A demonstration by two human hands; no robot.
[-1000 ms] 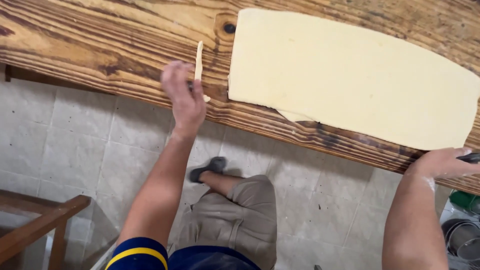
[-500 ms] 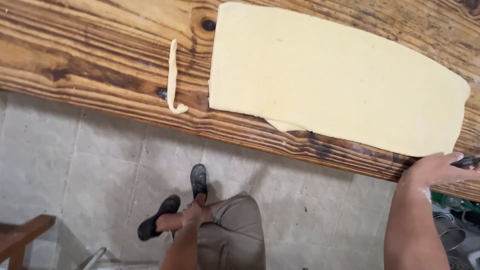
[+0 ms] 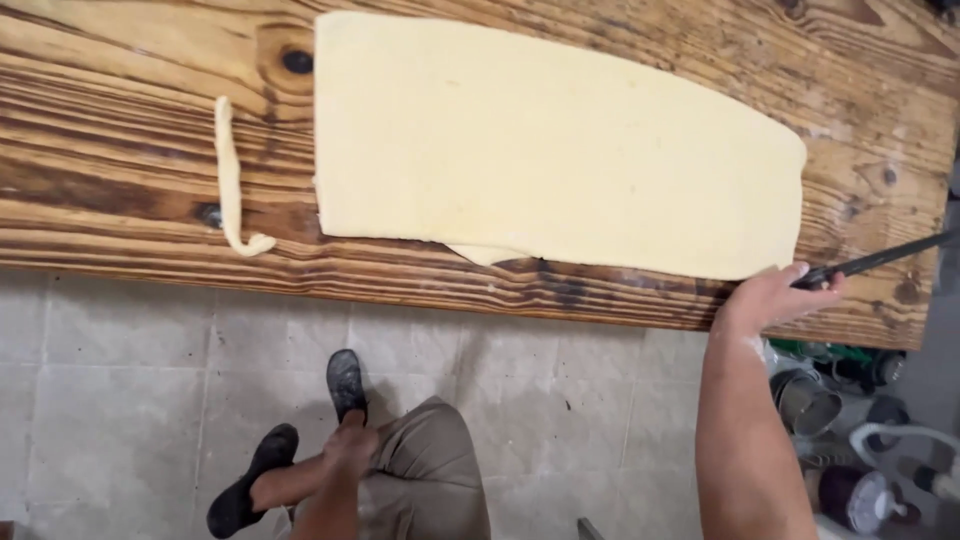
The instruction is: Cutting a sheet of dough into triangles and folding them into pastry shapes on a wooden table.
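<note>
Dough is the landmark here: a pale yellow, smooth rectangular sheet of rolled dough (image 3: 540, 140) lies flat on the long, dark-grained, scorched-looking wooden table (image 3: 120, 90). A second ago your left hand (image 3: 350, 450) was up at the table edge left of the sheet, by the thin trimmed strip of dough (image 3: 230, 180); now it hangs low over your knee, well away from the sheet, and you cannot tell whether it is open or closed. The strip lies alone just left of the sheet, curled at its near end, so that trimming looks done. Your right hand (image 3: 770, 295), closed around the dark handle of a long knife (image 3: 880, 258), sits at the sheet's near right corner.
</note>
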